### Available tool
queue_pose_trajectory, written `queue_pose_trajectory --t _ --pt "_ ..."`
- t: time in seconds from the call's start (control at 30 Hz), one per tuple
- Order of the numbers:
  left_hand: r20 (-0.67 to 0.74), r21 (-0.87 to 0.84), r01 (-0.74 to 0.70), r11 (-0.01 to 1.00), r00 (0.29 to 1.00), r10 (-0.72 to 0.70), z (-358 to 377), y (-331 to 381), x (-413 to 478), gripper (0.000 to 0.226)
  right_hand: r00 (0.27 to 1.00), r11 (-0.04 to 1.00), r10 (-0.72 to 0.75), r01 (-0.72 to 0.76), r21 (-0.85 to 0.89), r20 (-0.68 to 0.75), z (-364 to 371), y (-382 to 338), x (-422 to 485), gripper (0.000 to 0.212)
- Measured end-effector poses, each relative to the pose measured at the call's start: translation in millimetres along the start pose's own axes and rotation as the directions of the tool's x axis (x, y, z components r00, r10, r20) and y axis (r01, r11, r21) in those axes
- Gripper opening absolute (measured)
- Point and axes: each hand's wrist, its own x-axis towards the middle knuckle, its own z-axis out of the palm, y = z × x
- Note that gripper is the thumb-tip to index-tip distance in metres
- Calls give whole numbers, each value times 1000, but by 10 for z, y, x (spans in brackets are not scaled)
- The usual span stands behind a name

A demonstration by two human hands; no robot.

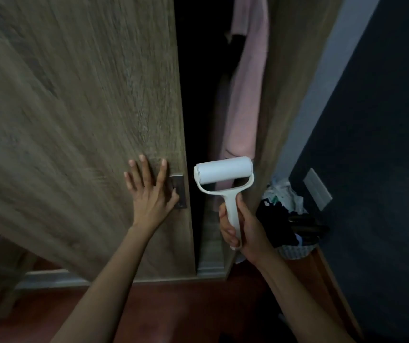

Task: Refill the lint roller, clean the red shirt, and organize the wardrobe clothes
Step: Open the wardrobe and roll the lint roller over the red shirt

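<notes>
Left hand (pixel 149 191) flat, fingers spread, on wardrobe door (pixel 74 107) (blurred, probably sliding): push it fully aside, keeping lint roller (pixel 224 170), gripped by right hand (pixel 240 231), off pink garment (pixel 245 95) behind door.

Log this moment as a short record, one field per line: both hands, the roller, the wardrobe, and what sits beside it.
left hand: fingers spread, flat on the wardrobe door, thumb next to the metal pull
right hand: grips the lint roller by its handle, white roll uppermost
wardrobe state: dark gap showing to the right of the door's edge
inside the gap: pink garment hanging
beside the wardrobe: basket of mixed clothes, against the dark wall
red shirt: not identifiable in this view
</notes>
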Motion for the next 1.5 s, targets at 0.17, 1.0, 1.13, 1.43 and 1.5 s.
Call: queue_pose_trajectory --t 0.17,1.0,1.13,1.43,1.5 --pt "33 -36 220 975 975 -219 -294 -656 -215 92 997 999 15 -18 42 72 414 192 431 50" --pt "70 -323 515 794 849 -523 -1010 -2911 -445 95 835 983 11 -108 145 550 1947 992 1621 44" --pt "82 -330 520 788 847 -524 -1065 -3107 -473 94 823 974 25 -148 172 567 2023 1046 1674 44" --pt "102 -309 512 801 856 -507 -1166 -3267 -526 94 815 977 30 -146 156 579 2206 1067 1741 43" --pt "119 -302 516 802 855 -505 -1173 -3274 -530 94 816 979 31 -140 145 577 2248 1049 1750 43"
